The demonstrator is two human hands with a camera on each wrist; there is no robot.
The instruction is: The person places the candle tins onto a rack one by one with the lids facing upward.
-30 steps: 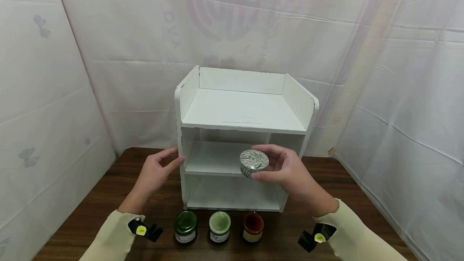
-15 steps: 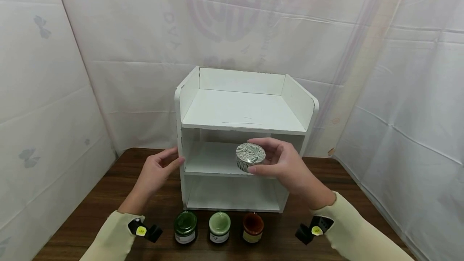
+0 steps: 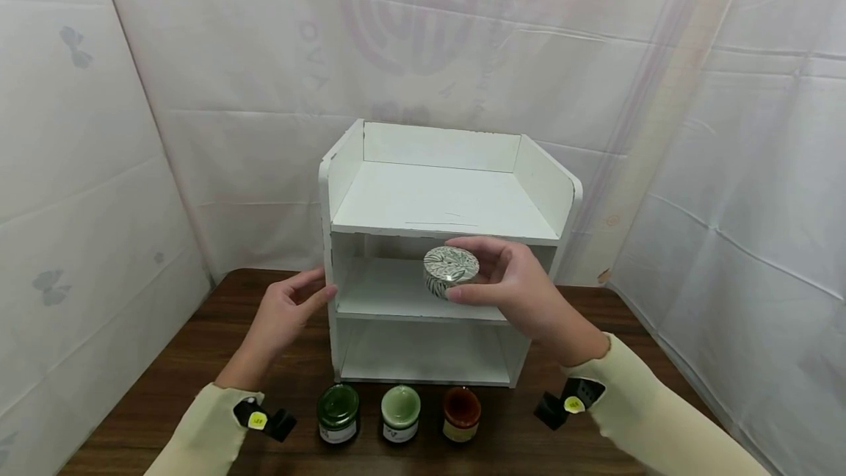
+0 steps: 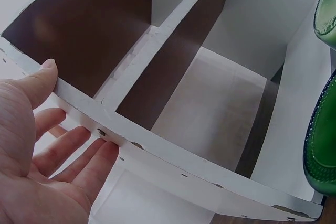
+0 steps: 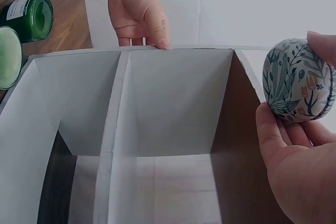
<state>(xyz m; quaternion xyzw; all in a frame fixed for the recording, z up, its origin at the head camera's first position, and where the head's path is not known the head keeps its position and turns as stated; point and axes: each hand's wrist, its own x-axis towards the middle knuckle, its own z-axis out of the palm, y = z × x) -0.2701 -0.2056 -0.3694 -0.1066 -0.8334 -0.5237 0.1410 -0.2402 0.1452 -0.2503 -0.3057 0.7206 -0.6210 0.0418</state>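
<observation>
My right hand (image 3: 518,292) grips a small round tin (image 3: 451,263) with a leafy green-and-white pattern, thumb on the near side and fingers behind. The tin is in the air in front of the middle opening of a white shelf unit (image 3: 443,200). In the right wrist view the tin (image 5: 296,80) also shows orange flowers and is apart from the unit. My left hand (image 3: 280,314) touches the unit's left side panel. In the left wrist view, the left thumb (image 4: 39,82) rests on the panel's front edge and the fairly straight fingers lie against its outer face.
On the dark wooden table (image 3: 198,380), in front of the unit, stand a dark green glass jar (image 3: 338,413), a light green jar (image 3: 400,413) and a reddish-brown jar (image 3: 461,413). White sheets (image 3: 251,94) hang behind and on both sides.
My right hand has moved the tin up and slightly left, toward the shelf unit's middle opening. The left hand and the jars have stayed in place.
</observation>
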